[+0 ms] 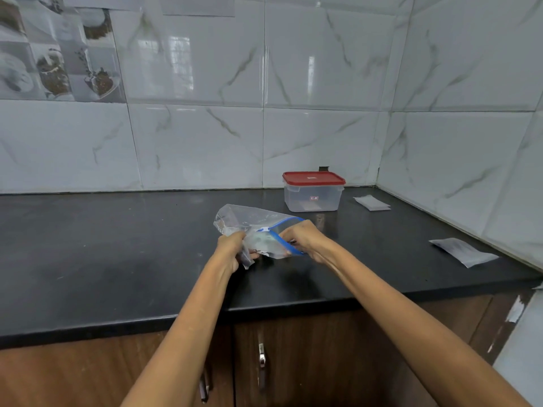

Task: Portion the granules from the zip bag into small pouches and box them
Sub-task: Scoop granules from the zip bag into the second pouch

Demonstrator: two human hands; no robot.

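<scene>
Black countertop [88, 245] — marble-tiled wall [323, 83] behind, wooden cabinets [323, 362] below.

Box [313, 198] blocks rear (left counter [102, 245] free).

The clear box [313, 198] carries a small red-and-white label on its front wall, its characters too small to read.

Left hand [232, 248], right hand [302, 237] gripping zip bag [249, 223], black counter [117, 245]
</scene>
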